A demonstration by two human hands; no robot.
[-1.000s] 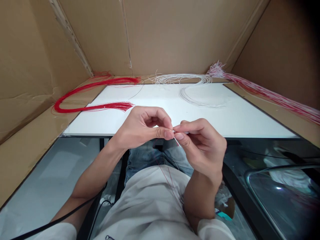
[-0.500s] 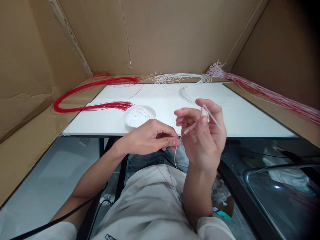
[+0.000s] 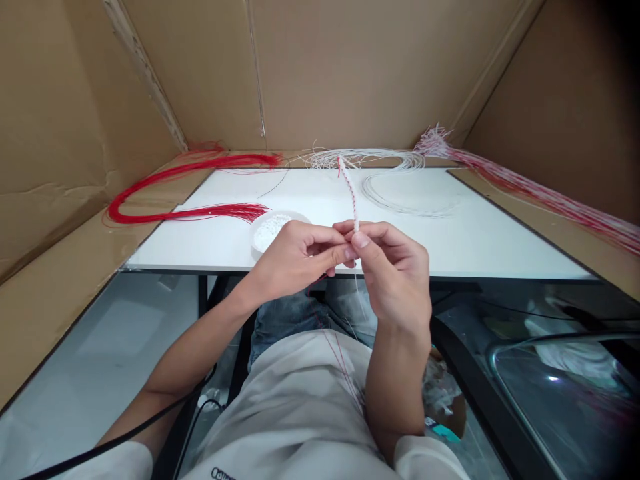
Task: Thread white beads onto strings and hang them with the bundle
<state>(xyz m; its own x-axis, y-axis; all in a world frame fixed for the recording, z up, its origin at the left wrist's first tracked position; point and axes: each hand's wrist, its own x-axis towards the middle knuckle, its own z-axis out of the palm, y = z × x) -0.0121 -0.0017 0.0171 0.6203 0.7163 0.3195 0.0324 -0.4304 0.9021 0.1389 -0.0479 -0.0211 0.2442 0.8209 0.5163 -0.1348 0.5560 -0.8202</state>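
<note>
A slim red-and-white beaded cord [image 3: 351, 193] stands up from my fingertips, its top end leaning slightly left. My right hand [image 3: 395, 267] pinches its lower end between thumb and fingers. Close against it, my left hand [image 3: 313, 257] is closed at the same spot, thumb and forefinger pinching the cord's base. Loose white and red threads [image 3: 357, 293] hang below my fingers toward my lap. Behind my left hand a round white dish [image 3: 256, 250] of small white beads [image 3: 270, 230] is partly hidden.
On the left a bundle of red cords [image 3: 130, 200] curves over the white table [image 3: 300, 193]. Coiled white cords [image 3: 370, 159] lie at the back. A red-and-white bundle [image 3: 530, 187] runs along the right edge. Cardboard walls [image 3: 360, 73] surround the table.
My right hand has turned and moved left to meet my left hand. The beaded cord, folded over in my right hand before, now points upward and away from me.
</note>
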